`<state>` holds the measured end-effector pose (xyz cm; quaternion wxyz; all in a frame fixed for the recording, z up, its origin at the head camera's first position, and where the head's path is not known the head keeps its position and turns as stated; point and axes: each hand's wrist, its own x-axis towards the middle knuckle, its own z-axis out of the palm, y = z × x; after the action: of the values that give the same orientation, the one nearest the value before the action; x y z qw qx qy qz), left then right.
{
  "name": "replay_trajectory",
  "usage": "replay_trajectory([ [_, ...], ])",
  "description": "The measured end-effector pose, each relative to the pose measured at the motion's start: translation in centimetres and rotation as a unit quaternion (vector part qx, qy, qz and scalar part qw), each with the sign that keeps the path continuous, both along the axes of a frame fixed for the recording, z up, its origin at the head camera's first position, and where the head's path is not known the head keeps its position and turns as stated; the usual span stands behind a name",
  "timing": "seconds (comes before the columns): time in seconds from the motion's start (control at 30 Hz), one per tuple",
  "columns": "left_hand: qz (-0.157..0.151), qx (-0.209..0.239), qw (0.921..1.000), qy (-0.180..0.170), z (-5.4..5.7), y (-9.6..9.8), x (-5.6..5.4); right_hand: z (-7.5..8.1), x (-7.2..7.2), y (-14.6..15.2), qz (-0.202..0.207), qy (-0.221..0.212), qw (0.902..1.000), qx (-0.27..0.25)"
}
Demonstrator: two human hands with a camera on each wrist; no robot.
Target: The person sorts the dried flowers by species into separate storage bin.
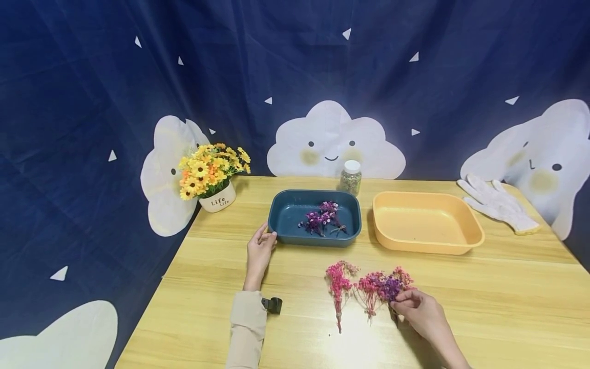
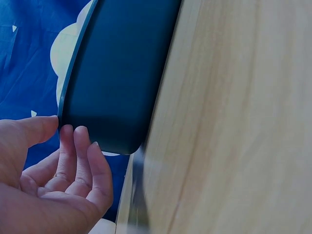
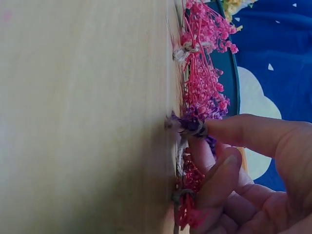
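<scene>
My left hand (image 1: 260, 252) holds the dark blue basin (image 1: 282, 218) at its near left corner. In the left wrist view the thumb is at the rim and curled fingertips meet the outer wall. Tied purple dried flowers (image 1: 321, 221) lie inside that basin. My right hand (image 1: 424, 310) pinches a purple dried-flower bunch (image 1: 391, 287) by its tied stems, close over the table. Pink bunches (image 1: 367, 285) lie right around it, partly overlapped by the purple one. Farther left lies a separate bright pink bunch (image 1: 338, 287), its stems toward me.
An orange basin (image 1: 426, 245) stands right of the blue one. Behind them is a white-capped jar (image 1: 351, 179). A pot of yellow flowers (image 1: 217, 199) stands at the back left; white gloves (image 1: 500, 205) lie at the back right. A dark blue curtain (image 1: 304, 61) hangs behind the wooden table.
</scene>
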<state>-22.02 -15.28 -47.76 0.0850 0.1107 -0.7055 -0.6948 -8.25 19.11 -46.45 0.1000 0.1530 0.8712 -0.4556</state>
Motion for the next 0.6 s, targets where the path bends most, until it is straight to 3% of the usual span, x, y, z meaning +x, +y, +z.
replay_trajectory([
  [0.6,-0.003,-0.011,0.9999,-0.011,0.15,-0.08,0.16,1.02,0.9,-0.01,-0.046,0.015,0.994,-0.098],
])
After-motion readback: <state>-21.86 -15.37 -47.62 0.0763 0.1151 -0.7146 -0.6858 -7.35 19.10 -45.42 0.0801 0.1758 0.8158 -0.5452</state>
